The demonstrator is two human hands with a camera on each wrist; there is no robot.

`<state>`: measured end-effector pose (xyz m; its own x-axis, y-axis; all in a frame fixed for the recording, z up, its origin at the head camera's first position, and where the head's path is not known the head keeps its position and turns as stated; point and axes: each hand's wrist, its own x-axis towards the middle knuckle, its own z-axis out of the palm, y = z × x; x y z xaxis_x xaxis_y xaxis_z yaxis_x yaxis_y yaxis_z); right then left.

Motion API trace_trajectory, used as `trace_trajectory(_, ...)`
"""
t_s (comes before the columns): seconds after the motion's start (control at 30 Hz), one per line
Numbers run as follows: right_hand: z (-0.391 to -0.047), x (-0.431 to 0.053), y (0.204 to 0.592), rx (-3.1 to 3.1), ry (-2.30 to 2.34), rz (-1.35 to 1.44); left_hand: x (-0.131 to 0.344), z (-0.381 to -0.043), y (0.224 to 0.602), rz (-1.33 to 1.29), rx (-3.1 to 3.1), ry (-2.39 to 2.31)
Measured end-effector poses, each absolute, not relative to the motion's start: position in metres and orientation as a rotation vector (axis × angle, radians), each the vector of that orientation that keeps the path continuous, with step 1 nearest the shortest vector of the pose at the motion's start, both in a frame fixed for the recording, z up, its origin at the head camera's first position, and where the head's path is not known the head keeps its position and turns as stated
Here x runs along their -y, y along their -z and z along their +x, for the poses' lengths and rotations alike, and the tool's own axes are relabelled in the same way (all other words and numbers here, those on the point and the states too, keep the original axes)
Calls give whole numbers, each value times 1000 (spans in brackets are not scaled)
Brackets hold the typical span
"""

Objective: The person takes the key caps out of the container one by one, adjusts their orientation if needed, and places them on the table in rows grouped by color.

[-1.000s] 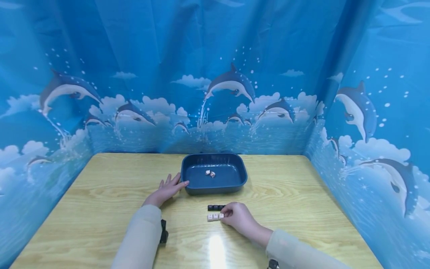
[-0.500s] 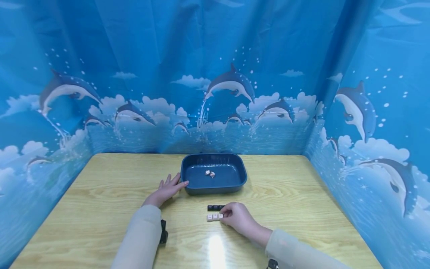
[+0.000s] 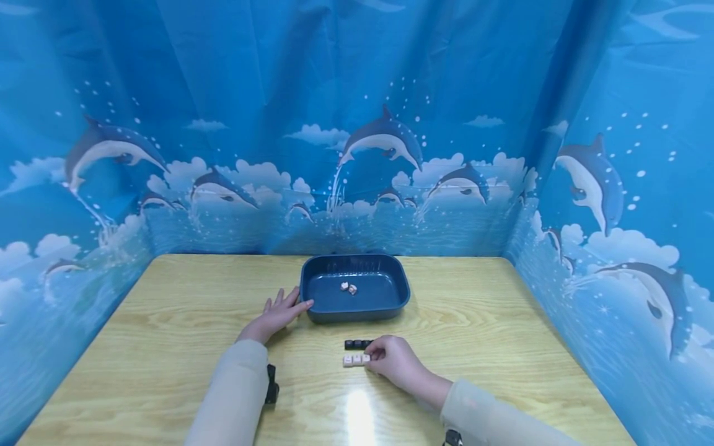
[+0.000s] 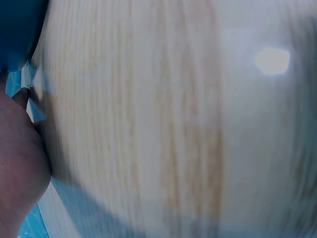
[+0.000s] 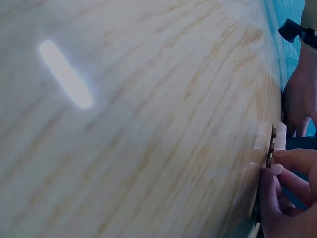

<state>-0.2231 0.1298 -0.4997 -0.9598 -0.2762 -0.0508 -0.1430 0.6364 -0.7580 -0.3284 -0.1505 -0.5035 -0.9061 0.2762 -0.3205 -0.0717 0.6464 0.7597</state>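
Note:
My right hand (image 3: 397,362) pinches the keycap (image 5: 277,169) at the right end of a short row of white keycaps (image 3: 356,360), thumb and fingertips close to the tabletop. Just behind lies a row of black keycaps (image 3: 357,344), its right end hidden by that hand. My left hand (image 3: 279,316) rests at the left wall of a dark blue tray (image 3: 357,315), fingers extended and thumb on the near left corner. Two small whitish keycaps (image 3: 348,288) lie inside the tray. In the left wrist view, part of the left hand (image 4: 20,163) shows beside the tray (image 4: 20,34).
The wooden table (image 3: 491,322) carries the tray near its back edge. A blue dolphin-print curtain (image 3: 268,155) encloses the back and sides. A bright glare spot (image 3: 359,415) falls on the wood in front of the white row.
The white keycap row and the right fingertips have shifted very slightly left. The left hand and the tray look the same.

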Motion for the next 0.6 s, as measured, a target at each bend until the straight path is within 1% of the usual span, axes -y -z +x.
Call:
trace_trajectory(0.4,-223,-131,497,-2703,1194,-369,151,-328,503,163,-2457,-1142)
trace_trajectory(0.6,-226,-135,484,-2708,1237,-440,152,-329,503,172,-2447,-1152)
